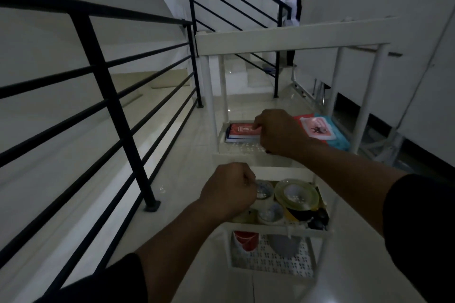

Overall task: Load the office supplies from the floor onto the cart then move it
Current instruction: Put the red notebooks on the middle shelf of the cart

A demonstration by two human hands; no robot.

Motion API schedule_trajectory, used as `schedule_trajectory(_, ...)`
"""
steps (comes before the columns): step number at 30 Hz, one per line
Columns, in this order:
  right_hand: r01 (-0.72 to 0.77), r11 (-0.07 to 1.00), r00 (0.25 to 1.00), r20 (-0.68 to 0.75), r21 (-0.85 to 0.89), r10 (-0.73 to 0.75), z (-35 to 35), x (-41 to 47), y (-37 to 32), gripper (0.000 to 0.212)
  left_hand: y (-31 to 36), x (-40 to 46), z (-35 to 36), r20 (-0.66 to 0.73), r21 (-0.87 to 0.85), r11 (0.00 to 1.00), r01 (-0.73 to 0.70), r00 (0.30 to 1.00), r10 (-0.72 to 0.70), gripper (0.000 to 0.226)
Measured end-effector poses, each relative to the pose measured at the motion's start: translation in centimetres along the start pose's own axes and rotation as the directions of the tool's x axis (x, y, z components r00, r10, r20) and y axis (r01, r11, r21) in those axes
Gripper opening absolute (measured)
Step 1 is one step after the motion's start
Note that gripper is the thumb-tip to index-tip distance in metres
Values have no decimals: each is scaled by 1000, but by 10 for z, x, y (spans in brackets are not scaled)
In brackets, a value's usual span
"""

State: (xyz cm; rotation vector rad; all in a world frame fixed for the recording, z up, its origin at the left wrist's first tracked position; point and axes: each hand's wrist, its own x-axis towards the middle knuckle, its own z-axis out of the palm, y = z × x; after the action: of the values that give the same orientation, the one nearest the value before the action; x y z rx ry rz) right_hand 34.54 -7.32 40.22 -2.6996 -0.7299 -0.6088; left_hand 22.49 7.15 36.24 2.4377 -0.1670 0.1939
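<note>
Here's the cart (pixel 290 37), white, tiered and already loaded, standing on the tiled floor (pixel 187 179) in the middle of the landing, black railing (pixel 103 76) to the left, wall to the right. It looks like a light plastic frame, so it should roll easily but could tip or rattle; best taken by the rails or posts, low and with both hands. Books (pixel 242 133) lie flat on the middle shelf's left side, a pink pack (pixel 317 128) over something blue on the right. Nearer, tape rolls (pixel 296 194) crowd the next shelf, smooth and round, likely to slide if the cart jolts. Below that, a red item (pixel 246 240) sits on the perforated bottom shelf.

Right hand (pixel 278 133) reaches far, fingers curled down at the books, touching the red cover; whether it pinches them, I cannot tell. Left hand (pixel 229 192) is clenched in a fist at the near shelf's left edge, beside the tape; what it grips is hidden. A person (pixel 293 5) stands far off by the stairs.
</note>
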Motion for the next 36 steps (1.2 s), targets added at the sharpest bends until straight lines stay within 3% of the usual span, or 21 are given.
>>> schedule_trajectory(3,-20,988,977,-206,152,52,-18,-48,-6,13,6,-17,9,-47,0,1000,-17,999,17,21)
schedule_trajectory(5,-9,970,964,-254,243,73,-20,-96,-6,16,10,-31,20,-52,2,1000,-25,998,25,22)
schedule_trajectory(7,-34,964,972,-215,264,94,-14,-147,1,18,9,-44,37,-40,23,999,-38,998,39,24)
schedule_trajectory(10,-187,950,971,-100,250,217,9,-219,17,16,2,-66,71,-13,34,999,-16,1000,16,22)
schedule_trajectory(14,-372,903,928,107,213,357,46,-309,39,22,-8,-100,124,119,10,1000,30,992,-31,22)
schedule_trajectory(19,-600,790,779,315,125,542,91,-378,66,26,-23,-128,176,293,10,992,127,948,-125,19)
schedule_trajectory(23,-695,716,679,393,70,620,129,-411,85,24,-40,-138,215,414,39,983,178,893,-178,43)
schedule_trajectory(31,-837,546,452,518,-34,726,220,-435,109,7,-75,-130,278,467,43,970,241,853,-232,48)
schedule_trajectory(36,-896,412,309,433,-165,847,276,-440,106,40,-95,-120,296,474,56,967,250,845,-246,46)
